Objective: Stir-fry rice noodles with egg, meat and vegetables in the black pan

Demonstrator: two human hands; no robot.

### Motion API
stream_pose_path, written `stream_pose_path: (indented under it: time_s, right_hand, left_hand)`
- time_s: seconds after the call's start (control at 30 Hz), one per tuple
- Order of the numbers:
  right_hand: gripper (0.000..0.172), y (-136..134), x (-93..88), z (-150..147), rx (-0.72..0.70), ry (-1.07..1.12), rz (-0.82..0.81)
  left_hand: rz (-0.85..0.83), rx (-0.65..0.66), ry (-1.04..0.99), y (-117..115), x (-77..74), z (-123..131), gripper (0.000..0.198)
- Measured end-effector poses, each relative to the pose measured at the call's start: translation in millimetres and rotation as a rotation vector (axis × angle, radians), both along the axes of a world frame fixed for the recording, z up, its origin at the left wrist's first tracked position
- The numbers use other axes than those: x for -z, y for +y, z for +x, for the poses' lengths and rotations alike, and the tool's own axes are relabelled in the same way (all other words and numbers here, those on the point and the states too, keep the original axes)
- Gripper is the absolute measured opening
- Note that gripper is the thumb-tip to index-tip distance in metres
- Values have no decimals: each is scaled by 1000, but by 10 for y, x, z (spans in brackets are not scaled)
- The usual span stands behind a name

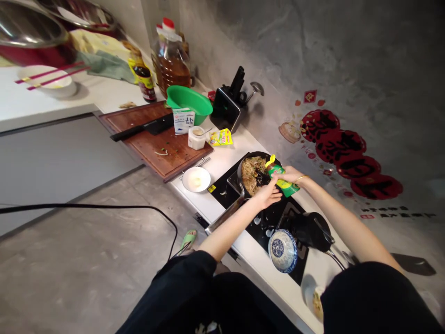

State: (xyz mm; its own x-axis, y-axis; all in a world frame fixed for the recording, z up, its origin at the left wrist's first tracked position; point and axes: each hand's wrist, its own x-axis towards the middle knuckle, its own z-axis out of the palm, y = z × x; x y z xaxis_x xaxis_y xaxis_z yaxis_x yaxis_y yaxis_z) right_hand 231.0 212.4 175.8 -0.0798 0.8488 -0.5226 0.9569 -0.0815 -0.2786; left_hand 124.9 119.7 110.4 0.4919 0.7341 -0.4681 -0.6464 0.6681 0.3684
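Observation:
My right hand (292, 174) grips a green squeeze bottle (288, 188) with a yellow flip cap, which stands open. The bottle is tilted with its cap end over a dark frying pan (244, 189). Inside the pan lies browned, shredded-looking food (253, 172) with green bits. Close against the near side of the bottle is my left hand (268, 195), its fingers apart; whether it touches the bottle I cannot tell. The pan's long handle (225, 214) passes below my left forearm.
On the black cooktop (225, 198) sit a blue-and-white bowl (283, 251) and a black pot (313, 230). A white bowl (196, 180) stands at the counter edge. Beyond are a cutting board (156, 160) with a cleaver (146, 128), a seasoning jar (196, 138), and a green basin (189, 101).

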Motion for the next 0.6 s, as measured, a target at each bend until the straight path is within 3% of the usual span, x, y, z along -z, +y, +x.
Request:
stream_pose_path:
  time_s: [0.1, 0.17, 0.3, 0.6]
  right_hand:
    - [29, -46, -146, -36, 161, 126, -322]
    - [25, -52, -190, -60, 206, 122, -392]
    - [17, -24, -141, -86, 230, 82, -339]
    - [11, 66, 23, -22, 219, 43, -269]
  left_hand:
    - [-98, -112, -332, 69, -70, 310, 65]
    - [-152, -183, -479, 78, -92, 390, 52]
    - [-246, -219, -585, 93, -72, 387, 35]
    - [-299, -217, -593, 158, 10, 389, 30]
